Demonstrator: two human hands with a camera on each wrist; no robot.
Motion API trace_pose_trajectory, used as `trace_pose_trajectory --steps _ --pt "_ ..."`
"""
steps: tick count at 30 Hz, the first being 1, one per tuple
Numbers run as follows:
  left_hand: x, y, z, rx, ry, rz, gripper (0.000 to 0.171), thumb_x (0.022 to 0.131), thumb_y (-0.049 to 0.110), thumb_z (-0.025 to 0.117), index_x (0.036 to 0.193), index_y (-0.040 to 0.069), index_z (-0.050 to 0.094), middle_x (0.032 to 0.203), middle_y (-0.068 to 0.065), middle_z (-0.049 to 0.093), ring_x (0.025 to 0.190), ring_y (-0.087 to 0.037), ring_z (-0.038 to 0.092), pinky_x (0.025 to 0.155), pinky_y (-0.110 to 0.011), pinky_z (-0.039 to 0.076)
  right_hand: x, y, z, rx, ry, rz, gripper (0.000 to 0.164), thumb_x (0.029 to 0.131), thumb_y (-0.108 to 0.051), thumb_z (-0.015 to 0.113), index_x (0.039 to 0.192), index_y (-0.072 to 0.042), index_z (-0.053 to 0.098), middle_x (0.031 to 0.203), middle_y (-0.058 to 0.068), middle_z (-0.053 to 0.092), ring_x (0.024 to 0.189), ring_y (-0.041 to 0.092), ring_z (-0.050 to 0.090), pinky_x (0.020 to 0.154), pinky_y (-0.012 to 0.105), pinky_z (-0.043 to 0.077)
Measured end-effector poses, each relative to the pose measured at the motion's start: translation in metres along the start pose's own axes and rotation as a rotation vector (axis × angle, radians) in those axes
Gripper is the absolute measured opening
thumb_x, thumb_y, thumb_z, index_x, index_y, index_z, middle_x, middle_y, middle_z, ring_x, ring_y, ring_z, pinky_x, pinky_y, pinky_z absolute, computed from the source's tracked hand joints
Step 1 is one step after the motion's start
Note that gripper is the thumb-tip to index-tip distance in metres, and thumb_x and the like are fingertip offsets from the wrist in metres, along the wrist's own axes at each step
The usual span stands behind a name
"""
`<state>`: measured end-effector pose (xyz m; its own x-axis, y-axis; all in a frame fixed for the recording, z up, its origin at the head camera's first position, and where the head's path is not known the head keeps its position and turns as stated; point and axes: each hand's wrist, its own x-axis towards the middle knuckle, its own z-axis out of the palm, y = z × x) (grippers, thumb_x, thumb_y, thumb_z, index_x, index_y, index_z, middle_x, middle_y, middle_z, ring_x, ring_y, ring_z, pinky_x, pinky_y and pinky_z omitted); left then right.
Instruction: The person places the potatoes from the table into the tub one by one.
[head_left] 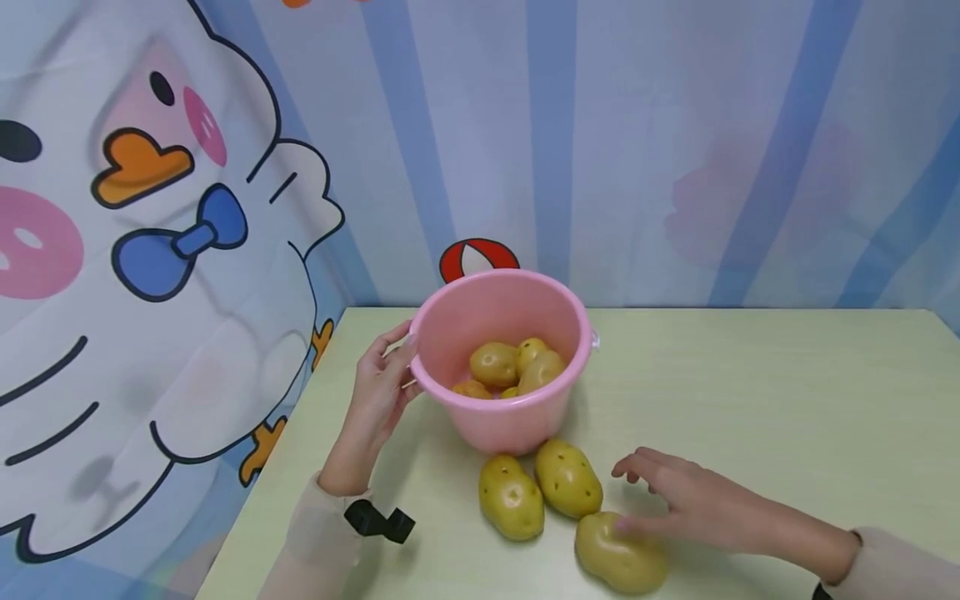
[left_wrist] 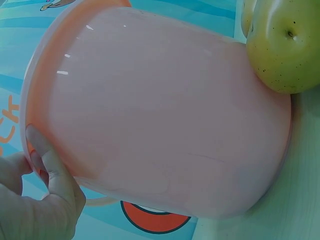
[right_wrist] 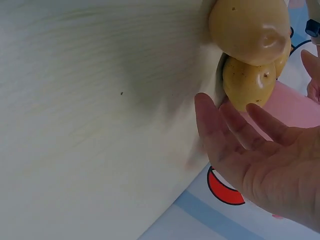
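Mid-frame, I see the left hand (head_left: 378, 387) pinching the bucket (head_left: 510, 425); lower right, the right hand (head_left: 697, 507), fingers loosely parted, empty.

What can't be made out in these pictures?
Head view: how many potatoes the bucket holds; its front wall blocks the bottom.
Head view: whether the right hand touches the nearest potato; the hand itself covers that spot.
Left wrist view: the larger potato, cut off by the frame edge.
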<state>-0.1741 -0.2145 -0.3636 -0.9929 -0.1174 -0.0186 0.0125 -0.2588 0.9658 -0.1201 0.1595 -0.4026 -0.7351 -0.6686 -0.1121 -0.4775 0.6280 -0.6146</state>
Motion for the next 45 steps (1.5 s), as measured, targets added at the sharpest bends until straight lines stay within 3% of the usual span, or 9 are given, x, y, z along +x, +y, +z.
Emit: trace_pose_trajectory --steps 18,31,45 --pt "0.002 -0.003 0.002 -0.009 0.007 0.003 0.042 0.102 0.018 0.059 0.142 0.009 0.047 0.135 -0.027 0.054 0.084 -0.017 0.071 0.071 -0.025 0.06 0.002 0.008 0.022 0.107 -0.121 -0.012 0.065 0.084 -0.057 0.073 0.122 -0.006 0.061 0.102 -0.008 0.059 0.087 0.007 0.053 0.074 0.029 0.052" --pt "0.001 -0.001 0.001 0.005 -0.002 0.006 0.044 0.102 0.021 0.059 0.142 0.009 0.047 0.131 -0.023 0.058 0.091 -0.021 0.071 0.073 -0.026 0.06 0.001 0.012 0.028 0.205 -0.12 -0.101 0.051 0.088 -0.043 0.076 0.119 -0.006 0.061 0.094 -0.012 0.058 0.084 0.003 0.052 0.07 0.025 0.048" --pt "0.0 -0.001 -0.001 0.01 -0.003 0.009 0.043 0.102 0.02 0.059 0.142 0.009 0.047 0.129 -0.024 0.058 0.095 -0.024 0.07 0.073 -0.025 0.06 0.004 0.016 0.031 0.29 -0.159 -0.075 0.044 0.086 -0.039 0.078 0.114 -0.009 0.063 0.085 -0.011 0.06 0.076 0.004 0.053 0.063 0.023 0.047"
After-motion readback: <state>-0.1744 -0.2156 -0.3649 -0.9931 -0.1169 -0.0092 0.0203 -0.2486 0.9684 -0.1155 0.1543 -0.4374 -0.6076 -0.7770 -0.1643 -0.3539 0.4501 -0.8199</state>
